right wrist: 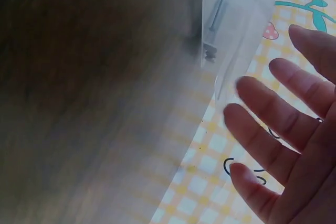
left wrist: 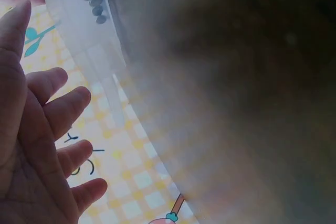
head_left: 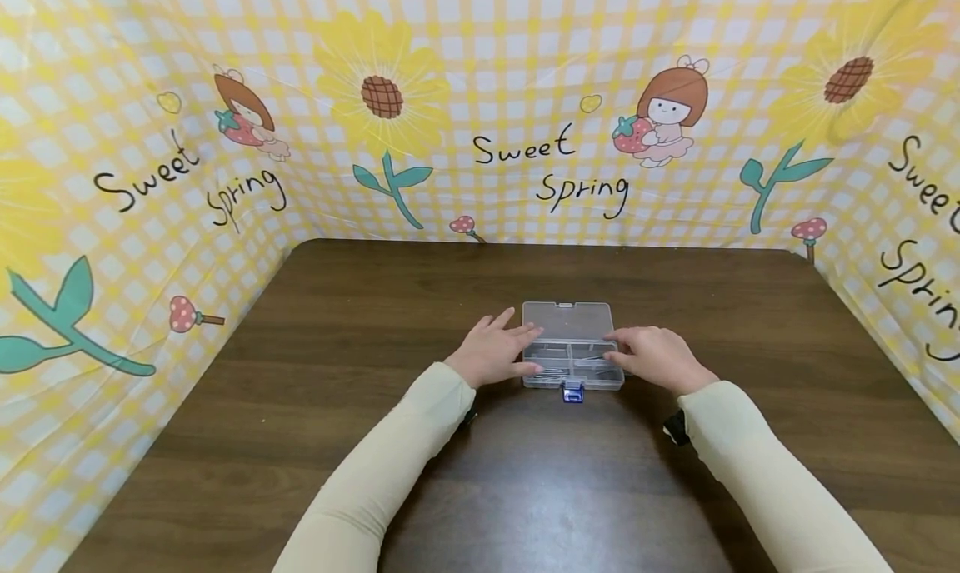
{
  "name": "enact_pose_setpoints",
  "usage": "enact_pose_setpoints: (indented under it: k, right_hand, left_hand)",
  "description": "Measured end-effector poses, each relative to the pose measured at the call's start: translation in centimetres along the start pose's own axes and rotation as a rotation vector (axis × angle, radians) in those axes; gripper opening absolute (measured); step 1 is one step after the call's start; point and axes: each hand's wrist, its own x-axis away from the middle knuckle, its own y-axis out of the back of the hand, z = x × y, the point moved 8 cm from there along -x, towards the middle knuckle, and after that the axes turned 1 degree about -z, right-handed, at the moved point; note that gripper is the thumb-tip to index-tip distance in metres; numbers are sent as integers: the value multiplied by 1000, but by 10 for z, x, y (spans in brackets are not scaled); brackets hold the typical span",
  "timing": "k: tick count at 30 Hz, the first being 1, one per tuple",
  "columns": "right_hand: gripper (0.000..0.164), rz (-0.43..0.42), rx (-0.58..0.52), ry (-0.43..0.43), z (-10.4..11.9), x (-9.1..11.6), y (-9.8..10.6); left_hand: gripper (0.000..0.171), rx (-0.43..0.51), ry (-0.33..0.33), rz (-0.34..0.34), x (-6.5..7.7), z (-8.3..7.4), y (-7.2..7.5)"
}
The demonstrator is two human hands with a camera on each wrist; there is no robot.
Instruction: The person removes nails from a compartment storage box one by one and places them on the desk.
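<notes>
Your bare left hand (head_left: 491, 352) and right hand (head_left: 660, 356) flank a clear compartment box (head_left: 600, 384) on a brown wood-grain worktop (head_left: 375, 290), roughly midway between its left and right edges and closer to the far edge than the near one. Your fingers stand apart on both hands, clamped on nothing; whether any fingertip touches the plastic, you cannot tell. The lid (head_left: 567, 323) lies swung back toward the worktop's far edge, while a blue latch (head_left: 573, 392) juts toward the near edge. Thin metal pieces (head_left: 553, 374) lie in the compartments (dark round pieces (left wrist: 94, 1) show through the wall from your left wrist). Yellow checked cloth (head_left: 517, 82), lettered "Sweet Spring", rises beyond the far, left and right edges.
</notes>
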Motion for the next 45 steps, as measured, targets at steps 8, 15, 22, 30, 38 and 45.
enact_pose_setpoints:
  k: [8,15,22,30,38,45]
  right_hand:
    - [17,38,61,9,0,-9,-2]
    - [14,77,85,14,1,-17,-4]
    - [11,134,141,-9,3,-25,-5]
    - [13,183,111,6,6,-26,-3]
    - [17,253,32,69,11,-17,-8]
    - [17,304,65,67,11,-14,-15]
  left_hand:
    - [68,-20,24,37,-5,1,-5]
    - [68,-30,36,59,-8,0,-6]
    - [68,-31,37,67,-9,0,-6]
    - [69,-46,41,81,-8,2,-9]
    - [69,-53,42,75,-8,1,-7]
    - [68,-77,39,67,-8,-1,-7]
